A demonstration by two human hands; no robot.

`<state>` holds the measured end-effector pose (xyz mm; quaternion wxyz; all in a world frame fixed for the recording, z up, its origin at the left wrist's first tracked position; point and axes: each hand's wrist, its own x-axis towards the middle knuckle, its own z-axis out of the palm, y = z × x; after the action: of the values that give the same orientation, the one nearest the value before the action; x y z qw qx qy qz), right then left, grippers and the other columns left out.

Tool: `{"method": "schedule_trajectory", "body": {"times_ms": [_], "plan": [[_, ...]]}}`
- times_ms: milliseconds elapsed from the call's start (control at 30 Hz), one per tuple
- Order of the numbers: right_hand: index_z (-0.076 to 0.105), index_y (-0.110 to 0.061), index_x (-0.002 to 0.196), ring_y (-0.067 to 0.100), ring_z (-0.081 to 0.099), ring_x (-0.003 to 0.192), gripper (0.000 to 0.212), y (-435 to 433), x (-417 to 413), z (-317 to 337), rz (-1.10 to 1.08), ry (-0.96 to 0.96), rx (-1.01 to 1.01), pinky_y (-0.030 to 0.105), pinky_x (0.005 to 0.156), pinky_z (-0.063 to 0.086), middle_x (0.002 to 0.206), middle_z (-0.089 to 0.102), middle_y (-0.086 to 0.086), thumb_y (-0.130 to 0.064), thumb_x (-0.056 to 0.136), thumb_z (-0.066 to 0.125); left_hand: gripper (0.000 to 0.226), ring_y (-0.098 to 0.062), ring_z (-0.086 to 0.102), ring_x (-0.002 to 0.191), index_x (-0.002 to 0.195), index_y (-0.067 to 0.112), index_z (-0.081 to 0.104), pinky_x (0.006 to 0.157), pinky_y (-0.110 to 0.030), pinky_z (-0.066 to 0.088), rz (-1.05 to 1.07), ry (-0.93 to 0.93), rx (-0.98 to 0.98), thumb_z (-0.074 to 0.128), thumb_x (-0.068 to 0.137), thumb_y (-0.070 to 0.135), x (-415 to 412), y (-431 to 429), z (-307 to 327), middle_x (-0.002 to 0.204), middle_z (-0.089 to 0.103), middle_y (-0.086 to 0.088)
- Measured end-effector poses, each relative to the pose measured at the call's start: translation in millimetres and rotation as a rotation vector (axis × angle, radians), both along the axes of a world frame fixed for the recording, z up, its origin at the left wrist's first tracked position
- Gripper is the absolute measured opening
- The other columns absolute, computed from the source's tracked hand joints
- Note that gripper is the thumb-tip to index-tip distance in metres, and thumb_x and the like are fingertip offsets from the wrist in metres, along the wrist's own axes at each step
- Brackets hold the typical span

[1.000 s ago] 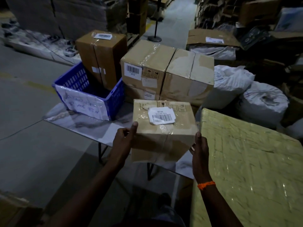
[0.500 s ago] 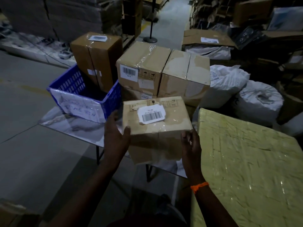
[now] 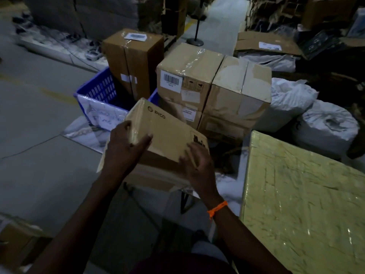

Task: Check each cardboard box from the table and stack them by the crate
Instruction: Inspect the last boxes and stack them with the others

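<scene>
I hold a tilted cardboard box (image 3: 166,135) printed "PICO" over the near edge of the table (image 3: 83,131). My left hand (image 3: 126,147) grips its left corner, thumb across the top face. My right hand (image 3: 197,165) grips its right near edge with curled fingers. Behind it a blue crate (image 3: 98,91) sits on the table with a tall taped box (image 3: 134,62) standing in it. To the crate's right stand stacked boxes: one with a barcode label (image 3: 187,76) and a wider worn one (image 3: 239,89), with lower boxes partly hidden beneath.
A large yellow-green wrapped slab (image 3: 304,202) lies at the right. White sacks (image 3: 325,123) sit behind it. A flat box (image 3: 264,44) rests farther back, and a stand's round base (image 3: 195,43) is on the aisle floor. Grey floor spreads to the left.
The box has been turned in my hands: the barcode-label face is gone from view and the "PICO" face is up. It is now tilted, and both hands have shifted their hold.
</scene>
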<state>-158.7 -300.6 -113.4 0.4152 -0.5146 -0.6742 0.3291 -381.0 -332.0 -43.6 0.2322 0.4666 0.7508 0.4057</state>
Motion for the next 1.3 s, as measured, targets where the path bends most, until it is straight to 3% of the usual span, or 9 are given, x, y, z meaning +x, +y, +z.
{"method": "schedule_trajectory", "body": {"times_ms": [67, 167, 233, 333, 433, 633, 1000, 1100, 1300], "plan": [[0.060, -0.007, 0.134, 0.026, 0.051, 0.130, 0.055, 13.2, 15.8, -21.8, -0.134, -0.053, -0.111, 0.016, 0.104, 0.037, 0.138, 0.055, 0.014, -0.046, 0.095, 0.066, 0.086, -0.023, 0.056, 0.122, 0.143, 0.023, 0.049, 0.101, -0.049, 0.049, 0.014, -0.075, 0.013, 0.066, 0.075, 0.075, -20.4, -11.0, -6.9, 0.137, 0.057, -0.004], [0.050, -0.014, 0.147, 0.028, 0.050, 0.135, 0.086, 25.7, 34.9, -38.1, -0.216, -0.032, -0.340, 0.043, 0.110, 0.045, 0.147, 0.053, 0.010, -0.073, 0.086, 0.063, 0.066, -0.018, 0.061, 0.115, 0.135, 0.031, 0.055, 0.097, -0.047, 0.053, 0.069, -0.235, 0.044, 0.069, 0.077, 0.061, -32.2, -32.8, -19.9, 0.127, 0.062, 0.005], [0.055, -0.021, 0.142, 0.019, 0.059, 0.127, 0.081, 25.9, 41.0, -43.3, -0.177, 0.080, -0.372, 0.047, 0.106, 0.050, 0.138, 0.063, 0.002, -0.077, 0.083, 0.060, 0.065, -0.016, 0.062, 0.113, 0.137, 0.032, 0.055, 0.093, -0.042, 0.053, 0.090, -0.323, 0.050, 0.070, 0.078, 0.055, -28.5, -44.7, -33.2, 0.128, 0.062, 0.007], [0.062, -0.027, 0.132, 0.006, 0.066, 0.113, 0.044, 20.7, 42.7, -35.8, -0.130, 0.176, -0.343, 0.036, 0.096, 0.056, 0.123, 0.071, -0.009, -0.053, 0.096, 0.065, 0.051, -0.005, 0.069, 0.100, 0.135, 0.032, 0.058, 0.083, -0.031, 0.058, 0.074, -0.480, 0.050, 0.073, 0.087, 0.043, -16.5, -51.9, -55.3, 0.118, 0.069, 0.010], [0.060, -0.028, 0.133, -0.003, 0.064, 0.109, 0.035, 19.2, 56.1, -30.3, -0.124, 0.131, -0.295, 0.026, 0.092, 0.054, 0.120, 0.068, -0.014, -0.041, 0.100, 0.063, 0.040, 0.001, 0.069, 0.097, 0.135, 0.032, 0.057, 0.074, -0.019, 0.057, 0.035, -0.569, 0.006, 0.067, 0.097, 0.025, -2.7, -51.2, -72.2, 0.110, 0.070, 0.019], [0.056, -0.029, 0.133, -0.019, 0.052, 0.095, 0.031, 15.4, 86.1, -25.9, -0.170, 0.071, -0.291, -0.003, 0.072, 0.041, 0.109, 0.060, -0.021, -0.033, 0.103, 0.060, 0.078, -0.023, 0.062, 0.119, 0.143, 0.036, 0.048, 0.098, -0.054, 0.054, -0.008, -0.607, -0.096, 0.073, 0.073, 0.061, 11.1, -36.9, -96.7, 0.137, 0.060, 0.001], [0.063, -0.024, 0.122, 0.009, 0.067, 0.103, 0.026, 53.6, 98.4, -9.0, -0.102, 0.162, -0.429, 0.019, 0.076, 0.056, 0.107, 0.070, -0.012, -0.032, 0.098, 0.069, 0.062, -0.029, 0.058, 0.108, 0.140, 0.035, 0.046, 0.080, -0.045, 0.054, -0.111, -0.670, -0.303, 0.064, 0.089, 0.006, 6.1, 18.5, -70.7, 0.121, 0.059, -0.003], [0.063, -0.021, 0.125, 0.014, 0.068, 0.104, 0.034, 61.0, 114.5, -8.1, -0.179, 0.117, -0.379, 0.036, 0.087, 0.059, 0.111, 0.072, -0.006, -0.028, 0.093, 0.075, 0.064, -0.026, 0.060, 0.111, 0.132, 0.034, 0.052, 0.079, -0.044, 0.056, -0.178, -0.643, -0.215, 0.067, 0.081, -0.004, 14.6, 20.4, -68.7, 0.119, 0.062, 0.001], [0.059, -0.020, 0.123, 0.006, 0.069, 0.104, 0.046, 31.5, 149.7, -19.2, -0.224, 0.081, -0.324, 0.031, 0.086, 0.057, 0.113, 0.071, -0.010, -0.006, 0.084, 0.079, 0.078, -0.011, 0.056, 0.124, 0.139, 0.031, 0.047, 0.084, -0.039, 0.056, -0.195, -0.656, 0.029, 0.069, 0.067, 0.012, 34.9, 4.9, -88.0, 0.138, 0.058, 0.008]]}}
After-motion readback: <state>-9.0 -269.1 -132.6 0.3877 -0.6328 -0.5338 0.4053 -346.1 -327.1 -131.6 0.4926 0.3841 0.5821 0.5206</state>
